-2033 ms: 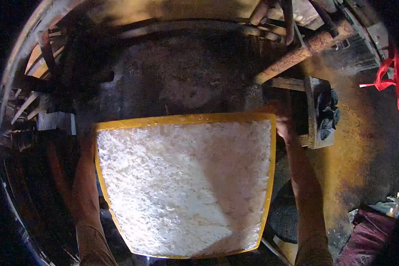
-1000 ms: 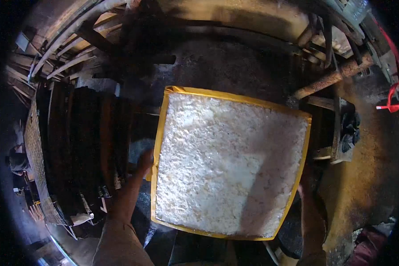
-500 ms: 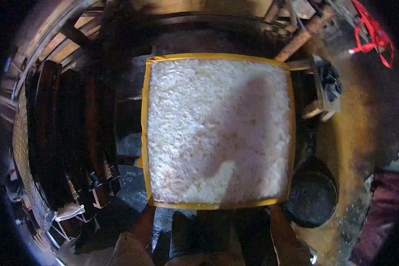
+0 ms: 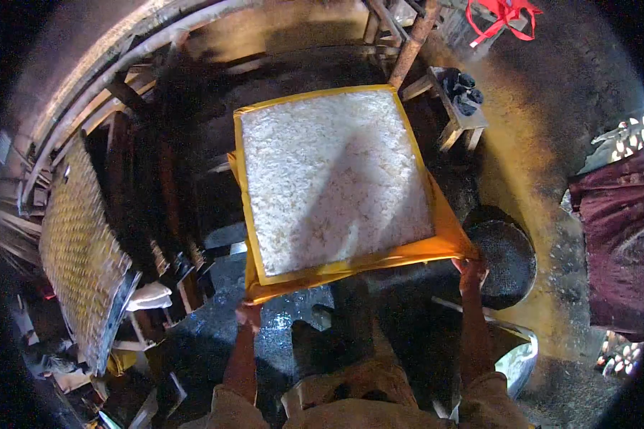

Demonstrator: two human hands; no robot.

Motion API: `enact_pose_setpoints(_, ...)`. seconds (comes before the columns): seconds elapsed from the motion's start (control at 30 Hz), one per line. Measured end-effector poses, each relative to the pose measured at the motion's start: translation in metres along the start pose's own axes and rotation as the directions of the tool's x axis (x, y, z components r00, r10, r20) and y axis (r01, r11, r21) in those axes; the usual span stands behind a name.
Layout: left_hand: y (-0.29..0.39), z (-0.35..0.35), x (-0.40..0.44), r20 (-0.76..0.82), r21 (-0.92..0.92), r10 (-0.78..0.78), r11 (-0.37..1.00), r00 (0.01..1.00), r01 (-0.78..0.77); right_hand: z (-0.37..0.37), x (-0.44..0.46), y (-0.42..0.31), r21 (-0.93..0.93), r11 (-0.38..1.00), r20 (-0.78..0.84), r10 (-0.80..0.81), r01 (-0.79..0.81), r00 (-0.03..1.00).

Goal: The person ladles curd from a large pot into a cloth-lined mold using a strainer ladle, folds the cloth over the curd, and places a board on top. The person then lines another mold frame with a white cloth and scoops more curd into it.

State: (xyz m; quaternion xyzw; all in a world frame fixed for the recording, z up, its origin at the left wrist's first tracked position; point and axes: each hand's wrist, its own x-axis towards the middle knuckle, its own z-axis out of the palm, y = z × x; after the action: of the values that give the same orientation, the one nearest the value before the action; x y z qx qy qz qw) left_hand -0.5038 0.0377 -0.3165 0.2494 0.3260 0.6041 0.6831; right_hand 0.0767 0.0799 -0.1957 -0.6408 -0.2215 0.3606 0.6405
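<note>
A white, grainy slab (image 4: 329, 171) is positioned at the centre of the work area, on an orange cloth (image 4: 440, 239) whose border is visible on all sides. The support beneath it cannot be determined.

Change noted: the cloth is now drawn out past the near edge of the slab, and both hands are exposed at its near corners; half a second earlier, the hands were largely concealed beneath that edge. The right hand (image 4: 471, 272) is closed on the near right corner, where the cloth is gathered into folds and pulled away from the slab. The left hand (image 4: 249, 314) is closed on the near left corner, although its fingers are poorly resolved.

Implication, as judged: control is applied through the cloth, not through the slab itself. Even tension should be maintained at both corners, since uneven pull could cause the slab to be skewed or cracked.

A dark round pan (image 4: 504, 261) is located just right of the right hand. A small stool (image 4: 479, 118) bearing dark objects (image 4: 461, 93) is situated farther off, to the right.
</note>
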Motion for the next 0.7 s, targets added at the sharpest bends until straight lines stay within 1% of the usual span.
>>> enact_pose_setpoints(0.03, 0.014, 0.011, 0.006, -0.124, -0.135, -0.126, 0.985, 0.984, 0.109, 0.003, -0.006, -0.016, 0.037, 0.999, 0.018, -0.001, 0.0, 1.0)
enact_pose_setpoints(0.07, 0.031, 0.024, 0.012, -0.226, -0.279, -0.261, 0.94, 0.939, 0.195, 0.004, -0.009, -0.02, 0.042, 0.999, 0.022, -0.003, 0.002, 1.0)
enact_pose_setpoints(0.1, 0.057, 0.054, 0.011, -0.22, -0.32, -0.23, 0.935, 0.948, 0.153, 0.003, -0.006, -0.02, 0.031, 0.999, -0.073, -0.008, 0.01, 0.997)
enact_pose_setpoints(0.13, 0.074, 0.065, 0.008, -0.226, -0.32, -0.222, 0.937, 0.949, 0.143, 0.002, -0.004, -0.02, 0.018, 1.0, -0.167, -0.012, 0.015, 0.986)
enact_pose_setpoints(0.17, 0.089, 0.073, 0.005, -0.187, -0.258, -0.18, 0.958, 0.966, 0.128, 0.001, -0.001, -0.019, 0.003, 1.0, -0.235, -0.016, 0.018, 0.972)
enact_pose_setpoints(0.2, 0.099, 0.074, 0.005, -0.142, -0.193, -0.136, 0.975, 0.981, 0.107, 0.0, -0.002, -0.018, -0.006, 1.0, -0.268, -0.02, 0.019, 0.963)
enact_pose_setpoints(0.23, 0.103, 0.071, -0.002, -0.249, -0.2, -0.121, 0.977, 0.961, 0.071, -0.002, -0.002, -0.016, -0.018, 1.0, -0.282, -0.022, 0.017, 0.959)
enact_pose_setpoints(0.27, 0.105, 0.068, -0.008, -0.257, -0.198, -0.116, 0.978, 0.959, 0.065, -0.006, -0.003, -0.013, -0.035, 0.999, -0.282, -0.016, 0.006, 0.959)
enact_pose_setpoints(0.33, 0.109, 0.065, -0.02, -0.327, -0.026, -0.098, 0.995, 0.94, 0.095, -0.02, -0.002, 0.004, -0.06, 0.998, -0.282, 0.001, -0.019, 0.96)
enact_pose_setpoints(0.37, 0.102, 0.039, -0.032, -0.419, -0.004, -0.136, 0.989, 0.898, 0.148, -0.029, 0.0, 0.015, -0.06, 0.998, -0.274, 0.015, -0.033, 0.961)
enact_pose_setpoints(0.4, 0.102, 0.033, -0.038, -0.426, -0.003, -0.133, 0.989, 0.895, 0.146, -0.056, 0.01, 0.048, -0.061, 0.997, -0.268, 0.02, -0.037, 0.963)
enact_pose_setpoints(0.43, 0.098, 0.027, -0.042, -0.487, 0.087, -0.132, 0.976, 0.863, 0.199, -0.083, 0.016, 0.081, 0.025, 0.995, -0.213, 0.097, -0.094, 0.972)
enact_pose_setpoints(0.47, 0.085, 0.002, -0.043, -0.487, 0.239, -0.1, 0.94, 0.867, 0.243, -0.102, 0.025, 0.112, 0.107, 0.983, -0.148, 0.166, -0.151, 0.975)
enact_pose_setpoints(0.5, 0.072, -0.022, -0.044, -0.487, 0.387, -0.068, 0.877, 0.871, 0.285, -0.103, 0.032, 0.136, 0.104, 0.983, -0.142, 0.167, -0.154, 0.976)
enact_pose_setpoints(0.53, 0.06, -0.046, -0.044, -0.486, 0.519, -0.036, 0.792, 0.873, 0.321, -0.105, 0.039, 0.159, -0.113, 0.974, -0.206, 0.17, -0.197, 0.964)
enact_pose_setpoints(0.57, 0.058, -0.036, -0.023, -0.707, 0.437, -0.152, 0.675, 0.691, 0.595, -0.102, 0.046, 0.174, -0.321, 0.915, -0.266, 0.162, -0.246, 0.95)
enact_pose_setpoints(0.6, 0.057, -0.029, -0.009, -0.874, 0.276, -0.214, 0.52, 0.436, 0.808, -0.085, 0.049, 0.168, -0.324, 0.912, -0.257, 0.172, -0.252, 0.951)
enact_pose_setpoints(0.63, 0.019, -0.13, -0.024, -0.697, 0.426, -0.294, 0.564, 0.654, 0.708, -0.059, 0.051, 0.147, -0.389, 0.875, -0.235, 0.21, -0.289, 0.949)
enact_pose_setpoints(0.67, 0.019, -0.115, 0.004, -0.702, 0.514, -0.251, 0.47, 0.667, 0.718, -0.037, 0.058, 0.128, -0.453, 0.831, -0.218, 0.247, -0.322, 0.944)
enact_pose_setpoints(0.7, 0.019, -0.088, 0.046, -0.699, 0.591, -0.212, 0.365, 0.683, 0.719, -0.028, 0.071, 0.126, -0.467, 0.828, -0.227, 0.226, -0.309, 0.947)
